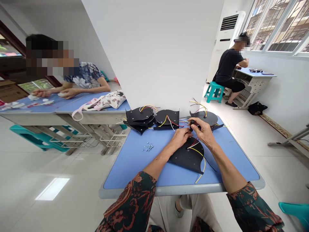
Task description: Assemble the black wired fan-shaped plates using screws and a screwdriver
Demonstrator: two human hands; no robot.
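A black round plate [184, 158] with colored wires [196, 149] lies on the blue counter [135, 170]. A small black part [192, 125] is pinched by the right hand [204, 130]. The left hand [179, 137] is kept just beside it, fingers narrow. Tiny screws [148, 147] are left near, and more black plates [166, 117] lie farther off.

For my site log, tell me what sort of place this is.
Probably an electronics assembly workroom: black discs with coloured wires and small metal fasteners lie on a blue-topped desk, and another person works at a similar desk by the window.
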